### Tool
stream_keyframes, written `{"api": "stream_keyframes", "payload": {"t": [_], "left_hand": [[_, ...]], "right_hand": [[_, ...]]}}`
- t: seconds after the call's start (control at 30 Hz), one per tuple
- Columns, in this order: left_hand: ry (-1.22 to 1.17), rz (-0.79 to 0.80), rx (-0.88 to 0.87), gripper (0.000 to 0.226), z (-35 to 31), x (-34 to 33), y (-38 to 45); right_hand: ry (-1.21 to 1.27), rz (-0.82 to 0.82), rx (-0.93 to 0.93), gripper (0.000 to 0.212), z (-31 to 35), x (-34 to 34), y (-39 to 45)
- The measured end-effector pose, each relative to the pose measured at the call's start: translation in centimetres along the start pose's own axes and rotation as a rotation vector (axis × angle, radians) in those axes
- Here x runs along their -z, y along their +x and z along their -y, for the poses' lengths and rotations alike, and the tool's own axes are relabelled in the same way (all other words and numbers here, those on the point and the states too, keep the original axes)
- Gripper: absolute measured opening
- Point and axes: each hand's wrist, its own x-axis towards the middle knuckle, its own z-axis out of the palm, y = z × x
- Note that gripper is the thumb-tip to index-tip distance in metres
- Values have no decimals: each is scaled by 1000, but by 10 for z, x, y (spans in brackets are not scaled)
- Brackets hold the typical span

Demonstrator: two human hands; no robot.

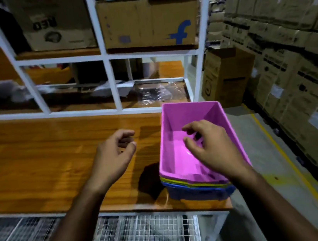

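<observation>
Directly beneath the right grip [212,145], at the right end of the orange-brown wooden bench [37,156], sits a pink rectangular plastic bin [185,114]. It is nested in a yellow plastic bin [174,180] and a blue plastic bin [194,193]. Its mouth faces up. Its long axis runs away from the person, near short end at the bench's front edge, far end towards the white metal rack [108,76].

The right grip hovers over the bin's floor with fingers loosely curled and apart, holding nothing. The left grip [114,154] hangs over bare bench just left of the bin, fingers slack, also holding nothing.

Beyond both grips, the rack holds a brown cardboard box with a blue "f" logo [180,32], and left of it a carton printed "RED" upside down [44,24]. Right of the right grip, stacked brown cartons [285,43] carry white labels too blurred to read.
</observation>
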Motion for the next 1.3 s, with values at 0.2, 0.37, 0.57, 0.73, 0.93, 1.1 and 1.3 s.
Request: {"api": "stream_keyframes", "payload": {"t": [0.2, 0.37, 0.57, 0.73, 0.93, 1.1, 1.3], "left_hand": [[237, -2, 7, 44, 76, 70, -19], [498, 11, 76, 43, 165, 149, -31], [618, -19, 266, 51, 278, 289, -42], [671, -98, 309, 50, 336, 390, -52], [697, -134, 388, 56, 400, 480, -36], [709, -149, 457, 56, 468, 550, -10], [746, -161, 552, 56, 542, 652, 24]], "right_hand": [[-126, 176, 125, 38, 70, -87, 21], [-263, 342, 234, 49, 146, -189, 46], [-202, 453, 291, 56, 268, -337, 81], [-136, 483, 350, 57, 357, -419, 111], [-49, 494, 379, 57, 443, -512, 155], [47, 552, 421, 56, 514, -606, 207], [161, 621, 505, 56, 609, -703, 273]]}}
